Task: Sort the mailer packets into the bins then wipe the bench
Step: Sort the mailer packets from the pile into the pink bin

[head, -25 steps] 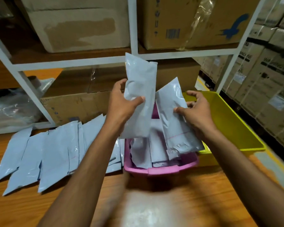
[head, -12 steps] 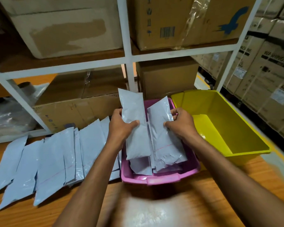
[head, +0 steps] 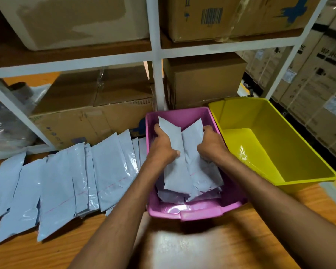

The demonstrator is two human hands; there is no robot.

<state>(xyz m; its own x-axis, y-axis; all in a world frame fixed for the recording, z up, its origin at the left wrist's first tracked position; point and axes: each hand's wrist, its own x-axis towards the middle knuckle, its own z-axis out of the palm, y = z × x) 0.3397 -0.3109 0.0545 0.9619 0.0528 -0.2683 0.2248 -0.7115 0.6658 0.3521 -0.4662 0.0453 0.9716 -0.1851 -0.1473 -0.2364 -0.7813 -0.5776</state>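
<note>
A pink bin (head: 200,211) stands on the wooden bench in the middle, with several pale grey mailer packets lying in it. My left hand (head: 162,147) grips one mailer packet (head: 176,169) down inside the bin. Beside it, my right hand (head: 211,145) grips a second mailer packet (head: 201,167), also inside the bin. A row of several more mailer packets (head: 66,183) lies overlapped on the bench to the left of the pink bin. A yellow bin (head: 275,144) stands right of the pink one and shows nothing inside.
The wooden bench (head: 182,249) runs along the front. Behind the bins rises a white shelf frame (head: 156,74) holding cardboard boxes (head: 89,105). Clear plastic wrap (head: 6,127) lies at the far left. Stacked cartons (head: 322,78) stand at the right, beyond the bench edge.
Both hands came down from above the pink bin into it, each carrying its mailer packet. The packets now rest on the pile inside the bin.
</note>
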